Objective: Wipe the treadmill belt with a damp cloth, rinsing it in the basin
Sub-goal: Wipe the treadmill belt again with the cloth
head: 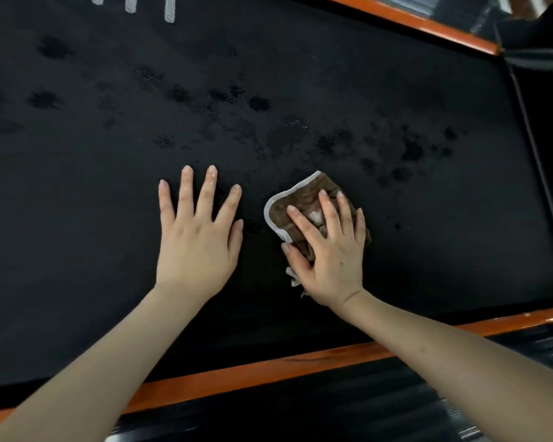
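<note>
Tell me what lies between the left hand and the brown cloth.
In the head view, only a bare strip of black textured treadmill belt separates the flat left hand from the brown, white-edged cloth under the right hand.

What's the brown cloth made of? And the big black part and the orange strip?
The cloth looks like soft fuzzy fabric, maybe microfibre, with a pale stitched border. The belt looks like matte black rubber, with fine grid texture and darker wet blotches. The orange strip looks like glossy painted metal or plastic.
</note>
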Action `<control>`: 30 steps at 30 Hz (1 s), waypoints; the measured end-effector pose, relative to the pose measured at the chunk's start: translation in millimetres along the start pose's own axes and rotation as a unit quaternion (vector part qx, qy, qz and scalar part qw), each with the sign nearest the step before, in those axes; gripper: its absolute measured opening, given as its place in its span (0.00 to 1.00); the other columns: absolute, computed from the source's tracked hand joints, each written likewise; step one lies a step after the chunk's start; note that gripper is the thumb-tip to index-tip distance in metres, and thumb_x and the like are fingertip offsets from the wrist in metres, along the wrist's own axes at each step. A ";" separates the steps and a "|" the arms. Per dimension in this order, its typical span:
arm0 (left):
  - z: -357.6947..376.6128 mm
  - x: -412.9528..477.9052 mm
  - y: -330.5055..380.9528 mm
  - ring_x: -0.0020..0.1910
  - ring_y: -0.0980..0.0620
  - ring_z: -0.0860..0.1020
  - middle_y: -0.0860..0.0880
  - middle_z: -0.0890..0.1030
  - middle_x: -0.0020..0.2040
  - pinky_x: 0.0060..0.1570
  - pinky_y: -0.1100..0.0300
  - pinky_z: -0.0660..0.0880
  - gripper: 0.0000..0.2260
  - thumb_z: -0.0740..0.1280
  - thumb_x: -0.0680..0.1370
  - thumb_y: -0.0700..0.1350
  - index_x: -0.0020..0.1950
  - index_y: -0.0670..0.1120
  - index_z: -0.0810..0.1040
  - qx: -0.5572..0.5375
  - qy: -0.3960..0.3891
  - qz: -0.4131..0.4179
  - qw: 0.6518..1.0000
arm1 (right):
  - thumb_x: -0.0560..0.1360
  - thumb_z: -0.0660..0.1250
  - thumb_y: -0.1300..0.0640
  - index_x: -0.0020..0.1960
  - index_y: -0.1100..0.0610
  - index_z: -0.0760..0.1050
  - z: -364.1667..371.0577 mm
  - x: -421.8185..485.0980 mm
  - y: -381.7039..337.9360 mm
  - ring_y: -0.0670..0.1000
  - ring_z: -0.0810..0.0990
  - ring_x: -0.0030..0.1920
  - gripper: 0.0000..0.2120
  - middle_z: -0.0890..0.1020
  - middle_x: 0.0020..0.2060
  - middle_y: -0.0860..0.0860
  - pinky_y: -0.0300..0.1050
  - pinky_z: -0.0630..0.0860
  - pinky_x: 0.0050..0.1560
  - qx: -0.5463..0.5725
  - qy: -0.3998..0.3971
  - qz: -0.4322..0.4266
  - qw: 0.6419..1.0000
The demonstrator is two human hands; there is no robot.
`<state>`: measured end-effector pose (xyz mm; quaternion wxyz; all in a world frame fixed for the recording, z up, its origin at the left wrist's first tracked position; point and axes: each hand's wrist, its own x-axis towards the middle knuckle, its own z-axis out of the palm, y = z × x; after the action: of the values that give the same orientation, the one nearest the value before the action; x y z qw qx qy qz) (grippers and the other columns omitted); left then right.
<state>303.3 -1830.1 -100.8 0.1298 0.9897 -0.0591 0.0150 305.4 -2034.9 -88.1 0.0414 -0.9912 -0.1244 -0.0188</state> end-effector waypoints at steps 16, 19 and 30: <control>6.8 6.3 33.5 0.70 0.31 0.62 0.33 0.68 0.69 0.68 0.35 0.56 0.19 0.57 0.80 0.49 0.68 0.41 0.72 0.028 0.066 -0.047 0.996 | 0.74 0.53 0.39 0.64 0.42 0.74 10.3 -0.2 9.4 0.62 0.66 0.68 0.23 0.72 0.67 0.58 0.66 0.62 0.63 0.031 0.063 -0.020 0.997; 10.0 12.7 56.2 0.71 0.33 0.62 0.35 0.68 0.69 0.69 0.37 0.55 0.19 0.57 0.80 0.49 0.69 0.42 0.71 0.023 0.083 -0.041 0.995 | 0.75 0.52 0.42 0.63 0.43 0.75 5.1 1.2 24.3 0.59 0.67 0.67 0.22 0.74 0.65 0.55 0.59 0.65 0.57 0.021 0.068 -0.050 0.996; 32.7 50.8 172.4 0.75 0.39 0.56 0.40 0.63 0.74 0.72 0.44 0.51 0.22 0.52 0.81 0.52 0.74 0.46 0.64 0.007 0.042 0.032 0.999 | 0.77 0.54 0.45 0.66 0.44 0.73 -19.4 -41.7 210.4 0.53 0.66 0.69 0.19 0.71 0.67 0.48 0.54 0.64 0.58 -0.042 0.074 0.065 0.994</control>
<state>333.3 -2009.7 -86.1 0.1243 0.9867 -0.0848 0.0611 316.7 -2250.0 -87.1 0.0097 -0.9940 -0.0553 -0.0942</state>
